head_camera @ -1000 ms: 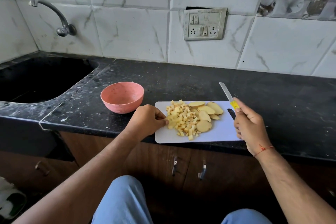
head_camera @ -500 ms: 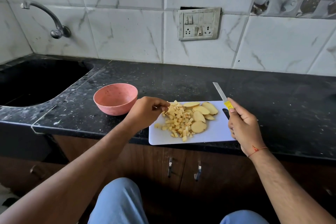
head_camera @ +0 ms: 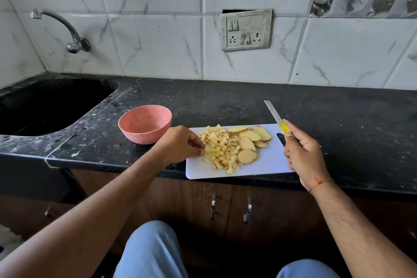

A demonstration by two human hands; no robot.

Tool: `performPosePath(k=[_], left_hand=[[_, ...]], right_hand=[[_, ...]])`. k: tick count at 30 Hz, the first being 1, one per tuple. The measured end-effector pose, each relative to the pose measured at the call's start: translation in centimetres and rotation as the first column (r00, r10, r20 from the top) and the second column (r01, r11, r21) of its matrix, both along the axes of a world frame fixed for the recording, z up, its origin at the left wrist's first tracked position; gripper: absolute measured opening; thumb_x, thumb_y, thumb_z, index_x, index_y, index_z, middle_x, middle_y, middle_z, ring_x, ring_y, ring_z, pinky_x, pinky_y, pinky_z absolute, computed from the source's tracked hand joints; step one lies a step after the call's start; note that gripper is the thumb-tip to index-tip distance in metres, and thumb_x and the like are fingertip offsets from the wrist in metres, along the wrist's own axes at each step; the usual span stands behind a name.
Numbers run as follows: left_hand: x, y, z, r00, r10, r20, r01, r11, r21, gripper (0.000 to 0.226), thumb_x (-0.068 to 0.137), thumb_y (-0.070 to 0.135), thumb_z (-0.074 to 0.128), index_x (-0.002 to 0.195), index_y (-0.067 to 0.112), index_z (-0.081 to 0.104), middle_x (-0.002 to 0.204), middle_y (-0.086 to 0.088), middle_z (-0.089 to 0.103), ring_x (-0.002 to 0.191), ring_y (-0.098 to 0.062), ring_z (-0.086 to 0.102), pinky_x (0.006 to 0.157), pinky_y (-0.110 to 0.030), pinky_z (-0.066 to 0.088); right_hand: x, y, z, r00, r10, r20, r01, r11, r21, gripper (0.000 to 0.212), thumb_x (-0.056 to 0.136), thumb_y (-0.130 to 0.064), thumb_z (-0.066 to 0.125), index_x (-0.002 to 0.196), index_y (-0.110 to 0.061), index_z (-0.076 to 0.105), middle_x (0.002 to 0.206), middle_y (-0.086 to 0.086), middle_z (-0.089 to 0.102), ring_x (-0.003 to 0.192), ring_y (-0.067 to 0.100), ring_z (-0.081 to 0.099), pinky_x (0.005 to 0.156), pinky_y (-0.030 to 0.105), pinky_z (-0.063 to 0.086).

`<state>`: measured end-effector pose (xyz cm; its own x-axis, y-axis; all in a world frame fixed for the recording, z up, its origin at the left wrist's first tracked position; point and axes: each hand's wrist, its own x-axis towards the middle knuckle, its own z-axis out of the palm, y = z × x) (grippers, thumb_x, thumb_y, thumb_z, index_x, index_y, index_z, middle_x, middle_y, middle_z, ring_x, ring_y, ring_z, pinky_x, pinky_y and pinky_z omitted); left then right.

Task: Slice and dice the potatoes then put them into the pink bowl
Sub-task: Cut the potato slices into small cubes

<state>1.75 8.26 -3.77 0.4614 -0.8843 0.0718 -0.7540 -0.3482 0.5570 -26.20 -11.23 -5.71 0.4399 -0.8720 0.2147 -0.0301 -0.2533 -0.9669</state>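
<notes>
The diced potato (head_camera: pixel 220 150) lies heaped on the left half of the white cutting board (head_camera: pixel 266 165), with several uncut slices (head_camera: pixel 248 142) fanned just to its right. The pink bowl (head_camera: pixel 144 123) stands on the dark counter (head_camera: pixel 225 101) just left of the board, and no potato shows inside it.

Half a second ago the left hand (head_camera: pixel 180 145) was lifted toward the far left corner of the pile, nearer the bowl; now it has dropped back to the pile's left edge, fingers curled with the tips (head_camera: pixel 201 152) touching the cubes. Whether it actually pinches any pieces cannot be told, since the fingers hide what is under them. The heap looks much as it did a second ago. I judge that transfer to the bowl has barely begun, if at all, and that the slices still need dicing.

The right hand (head_camera: pixel 301 153) has kept its place at the board's right edge, wrapped around the yellow handle of the knife (head_camera: pixel 276 116), the blade pointing up and away, clear of the food.

Farther out, a sink (head_camera: pixel 45 106) sits at the left with a tap (head_camera: pixel 65 29) above it, and a switch plate (head_camera: pixel 246 29) is on the tiled wall. Cupboard doors (head_camera: pixel 230 207) run below the counter. Nothing lies between the pile and the bowl; only the bowl's rim must be cleared.
</notes>
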Motion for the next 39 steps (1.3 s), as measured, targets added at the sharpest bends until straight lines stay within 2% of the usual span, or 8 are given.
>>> performPosePath(k=[5,9,15,27,31,33,35,39], left_hand=[[-0.8,-3.0,1.9,0.996,0.020,0.081,-0.006,0.985,-0.172,0.009,0.097,0.032,0.076,0.103,0.033,0.083,0.082,0.026,0.071,0.072,0.012,0.063,0.060,-0.006,0.041],[-0.6,-4.4,3.5,0.948,-0.159,0.276,0.152,0.987,0.046,0.032,0.098,0.030,0.075,0.130,0.030,0.075,0.116,0.013,0.073,0.088,-0.001,0.058,0.066,-0.005,0.036],[-0.4,-4.7,3.8,0.911,-0.208,0.356,0.164,0.975,0.148,0.015,0.096,0.030,0.076,0.109,0.035,0.082,0.093,0.021,0.070,0.076,0.006,0.060,0.057,-0.005,0.036],[-0.4,-4.0,3.4,0.951,-0.078,0.300,0.066,0.997,0.051,0.007,0.098,0.035,0.074,0.101,0.030,0.079,0.087,0.020,0.068,0.073,0.006,0.060,0.057,-0.012,0.037],[-0.8,-3.8,3.9,0.956,-0.069,0.286,0.065,0.998,0.022,0.014,0.099,0.023,0.073,0.106,0.029,0.083,0.086,0.020,0.070,0.072,0.007,0.061,0.060,-0.006,0.042],[-0.8,-3.7,4.0,0.962,-0.057,0.268,0.060,0.998,-0.005,0.023,0.101,0.014,0.067,0.111,0.028,0.083,0.095,0.016,0.076,0.075,0.003,0.065,0.070,-0.015,0.055],[-1.1,-3.7,3.8,0.964,-0.040,0.261,0.052,0.998,-0.037,0.028,0.103,0.010,0.063,0.116,0.027,0.081,0.101,0.014,0.077,0.076,0.004,0.066,0.066,-0.011,0.050],[-1.2,-3.6,3.5,0.972,-0.035,0.233,0.058,0.994,-0.096,0.032,0.102,0.016,0.070,0.132,0.025,0.075,0.120,0.009,0.078,0.109,-0.008,0.074,0.083,-0.012,0.046]], right_hand=[[-0.2,0.0,0.1,1.000,-0.007,0.012,0.007,1.000,0.023,0.040,0.110,-0.024,0.049,0.140,-0.047,0.061,0.060,-0.005,0.034,0.053,0.013,0.024,0.047,0.025,0.023],[-0.1,0.0,0.0,1.000,-0.008,0.006,0.008,1.000,0.023,0.039,0.110,-0.025,0.048,0.141,-0.046,0.060,0.059,-0.006,0.035,0.053,0.013,0.025,0.047,0.024,0.024],[-0.1,-0.2,0.0,1.000,-0.011,0.014,0.011,1.000,0.026,0.040,0.110,-0.024,0.048,0.141,-0.047,0.060,0.059,-0.005,0.035,0.053,0.013,0.024,0.047,0.024,0.024],[0.0,-0.3,-0.1,0.999,-0.014,0.031,0.013,0.999,0.029,0.039,0.110,-0.026,0.049,0.139,-0.049,0.061,0.061,-0.004,0.033,0.052,0.013,0.024,0.047,0.023,0.024],[0.0,-0.4,-0.1,0.999,-0.016,0.032,0.015,0.999,0.035,0.039,0.110,-0.025,0.049,0.140,-0.048,0.061,0.059,-0.006,0.034,0.052,0.013,0.025,0.047,0.023,0.025],[0.0,-0.5,-0.2,0.999,-0.015,0.036,0.013,0.999,0.039,0.039,0.110,-0.025,0.049,0.140,-0.048,0.061,0.059,-0.006,0.033,0.054,0.014,0.024,0.047,0.023,0.024],[0.0,-0.5,-0.2,0.999,-0.013,0.041,0.011,0.999,0.042,0.039,0.110,-0.024,0.049,0.139,-0.048,0.061,0.060,-0.006,0.033,0.055,0.014,0.023,0.048,0.023,0.023],[0.0,-0.4,-0.2,0.999,-0.014,0.041,0.012,0.999,0.046,0.039,0.110,-0.024,0.049,0.139,-0.047,0.061,0.060,-0.005,0.033,0.053,0.013,0.024,0.047,0.023,0.024]])
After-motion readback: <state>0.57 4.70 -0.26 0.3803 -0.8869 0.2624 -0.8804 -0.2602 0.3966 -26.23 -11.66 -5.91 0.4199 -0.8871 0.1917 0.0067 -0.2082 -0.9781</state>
